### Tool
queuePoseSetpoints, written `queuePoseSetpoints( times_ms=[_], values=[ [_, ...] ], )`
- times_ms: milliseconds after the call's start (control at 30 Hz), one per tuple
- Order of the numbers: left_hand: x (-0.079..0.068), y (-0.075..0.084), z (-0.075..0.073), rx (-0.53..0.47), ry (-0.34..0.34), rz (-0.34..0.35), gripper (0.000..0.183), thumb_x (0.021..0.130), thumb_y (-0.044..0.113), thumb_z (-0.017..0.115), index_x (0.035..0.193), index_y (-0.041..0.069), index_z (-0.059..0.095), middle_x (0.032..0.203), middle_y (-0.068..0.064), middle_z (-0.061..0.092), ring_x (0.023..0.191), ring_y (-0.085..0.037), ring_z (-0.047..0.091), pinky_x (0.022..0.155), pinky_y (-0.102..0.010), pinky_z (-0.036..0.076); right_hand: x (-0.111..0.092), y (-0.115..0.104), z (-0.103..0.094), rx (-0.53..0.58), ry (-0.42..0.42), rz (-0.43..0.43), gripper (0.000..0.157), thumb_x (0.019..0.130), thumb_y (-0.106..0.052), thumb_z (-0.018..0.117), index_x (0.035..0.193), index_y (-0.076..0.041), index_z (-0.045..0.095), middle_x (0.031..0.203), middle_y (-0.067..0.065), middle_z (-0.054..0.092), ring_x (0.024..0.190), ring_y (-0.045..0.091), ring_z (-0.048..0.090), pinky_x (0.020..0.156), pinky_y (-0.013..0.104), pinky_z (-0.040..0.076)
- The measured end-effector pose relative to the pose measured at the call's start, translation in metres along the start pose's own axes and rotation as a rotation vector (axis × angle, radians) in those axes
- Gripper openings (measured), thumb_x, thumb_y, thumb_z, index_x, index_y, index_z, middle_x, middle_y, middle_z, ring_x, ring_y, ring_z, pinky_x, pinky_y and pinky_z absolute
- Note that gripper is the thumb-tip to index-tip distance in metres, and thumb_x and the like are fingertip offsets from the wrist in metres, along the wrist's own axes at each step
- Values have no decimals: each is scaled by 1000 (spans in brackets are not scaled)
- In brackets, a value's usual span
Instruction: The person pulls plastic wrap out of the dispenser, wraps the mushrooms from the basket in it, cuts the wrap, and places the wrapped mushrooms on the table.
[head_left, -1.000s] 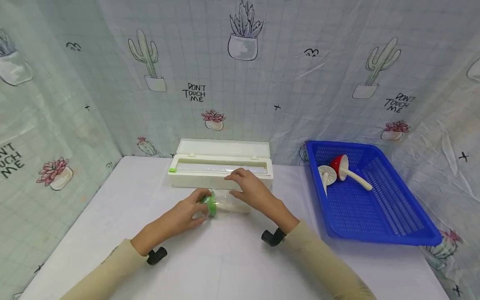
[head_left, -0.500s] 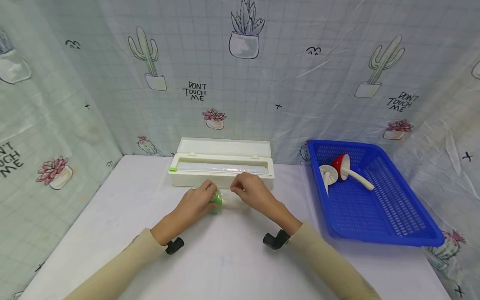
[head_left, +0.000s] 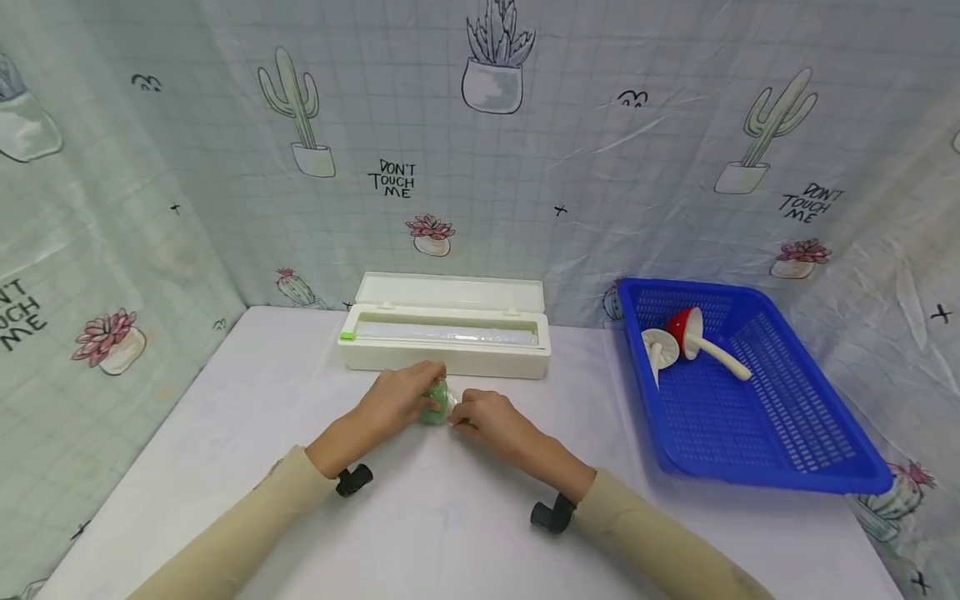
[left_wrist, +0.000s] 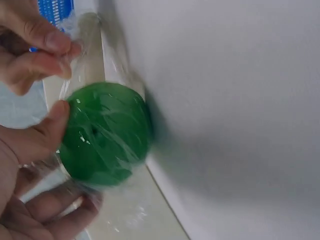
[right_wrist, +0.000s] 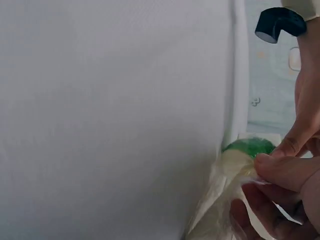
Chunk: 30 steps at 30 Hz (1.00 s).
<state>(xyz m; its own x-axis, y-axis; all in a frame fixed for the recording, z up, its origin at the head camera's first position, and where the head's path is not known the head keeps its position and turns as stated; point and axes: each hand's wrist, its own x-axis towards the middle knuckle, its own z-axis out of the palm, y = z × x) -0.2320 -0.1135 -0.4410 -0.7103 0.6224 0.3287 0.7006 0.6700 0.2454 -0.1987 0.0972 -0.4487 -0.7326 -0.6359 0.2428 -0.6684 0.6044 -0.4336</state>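
Note:
A toy mushroom with a green cap (left_wrist: 107, 135) and a pale stem (left_wrist: 93, 52) lies wrapped in clear cling film (right_wrist: 212, 210), just in front of the white box. My left hand (head_left: 397, 402) grips the green cap at its edge, thumb on one side and fingers on the other. On the stem side, my right hand (head_left: 501, 423) pinches the film between thumb and fingers. From the head view, most of the stem is hidden behind that right hand.
A white cling film dispenser (head_left: 450, 361) stands at the back, lid (head_left: 450, 292) up, a roll inside. To the right, a blue basket (head_left: 772, 475) holds a red-capped mushroom (head_left: 684, 329) and a pale one (head_left: 660, 346). Printed cloth hangs behind and at the sides.
My left hand has moved right and closed around the green cap. My right hand has come down toward me and now pinches the film, covering the stem that showed earlier.

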Motion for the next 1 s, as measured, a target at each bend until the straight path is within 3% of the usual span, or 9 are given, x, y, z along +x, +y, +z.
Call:
queuePoseSetpoints(
  times_ms=[100,200,367,533,733,833,1000],
  values=[
    [3,-7,-2,-55,-43,-17,51,79,21,87,123,15,61,109,2,75,89,-19,72,68,-39,58,1,4,1,-21,-29,-13,10,87,-2,79,97,-5,81,81,1,67,72,7,61,65,15,50],
    [4,-14,-6,-132,-79,-6,52,79,22,87,126,12,66,114,-2,75,98,-23,72,80,-41,59,2,6,1,-31,-45,-15,11,88,-2,78,98,-5,80,81,1,68,72,8,61,65,16,51],
    [4,-27,-17,-296,-121,29,30,89,15,77,117,3,75,131,-19,66,122,-36,63,95,-46,56,6,8,0,19,-48,32,23,90,-1,75,111,-4,66,81,0,68,71,8,61,65,18,51],
    [4,-32,-18,-353,-30,-24,17,95,9,69,108,2,78,117,-14,72,111,-32,68,90,-43,57,8,8,0,11,-67,59,48,93,-3,73,135,-6,50,80,-4,67,72,5,61,68,19,51],
    [7,-21,-21,-230,117,-106,9,93,13,74,94,5,79,98,-6,67,88,-22,66,73,-37,56,9,6,-1,-14,-86,52,51,93,-2,72,141,-5,55,80,-3,69,72,5,60,69,19,52],
    [3,-11,-20,-138,139,-42,5,88,12,79,87,7,78,90,-2,64,81,-16,63,68,-31,56,10,6,-1,20,-88,76,49,93,-2,73,139,-6,57,80,-3,70,72,4,61,69,19,51],
    [-10,-5,1,-51,181,207,10,78,7,87,81,5,77,94,-4,59,85,-16,64,68,-24,56,11,9,-2,52,-94,118,48,92,0,71,138,-8,59,79,-2,71,71,4,60,69,19,50]
  ],
)
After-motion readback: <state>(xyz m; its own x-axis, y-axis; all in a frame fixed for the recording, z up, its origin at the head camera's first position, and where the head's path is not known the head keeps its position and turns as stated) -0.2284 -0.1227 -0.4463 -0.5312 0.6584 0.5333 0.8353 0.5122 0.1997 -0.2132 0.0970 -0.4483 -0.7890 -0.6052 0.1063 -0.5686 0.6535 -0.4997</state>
